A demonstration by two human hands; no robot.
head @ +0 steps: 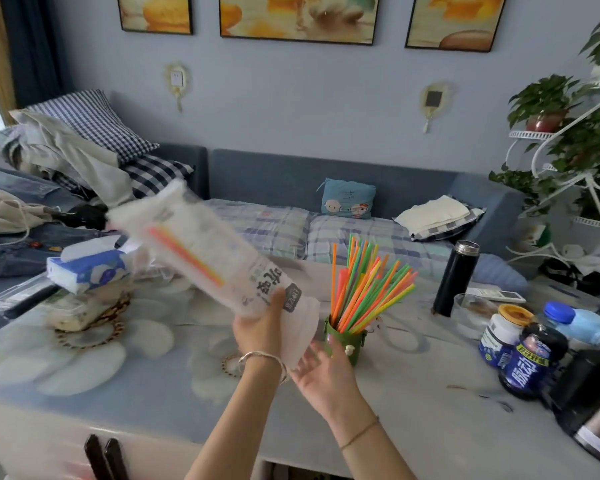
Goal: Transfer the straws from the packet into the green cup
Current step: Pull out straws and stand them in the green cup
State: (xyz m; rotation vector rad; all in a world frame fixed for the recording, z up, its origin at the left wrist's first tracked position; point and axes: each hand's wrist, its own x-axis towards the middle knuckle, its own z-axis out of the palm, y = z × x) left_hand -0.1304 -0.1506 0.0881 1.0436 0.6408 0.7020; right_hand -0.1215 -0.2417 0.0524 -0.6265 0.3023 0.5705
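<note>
- While our left hand [261, 332] grips the lower end of the packet [201, 247], fingers closed around the plastic with the thumb pressed on its printed front, we hold the packet up over the table [146, 393], slanting up and to the left.
- We can see a few straws through the clear plastic, a thin pink, yellow and orange streak [187, 258] lying along the packet's length; the packet is blurred, so we cannot count them.
- Our right hand [321, 372] is open, palm up and fingers spread, just below the packet's loose bottom flap; whether the fingertips touch the plastic we cannot tell, and it has hold of nothing.
- We see the green cup [344, 339] standing upright on the table, just right of both hands.
- A thick bunch of straws [368, 289] in orange, green, pink and yellow stands in the cup, fanning up and to the right.
- A black flask [456, 277] stands farther right, and a tissue pack [87, 271] lies to the left.
</note>
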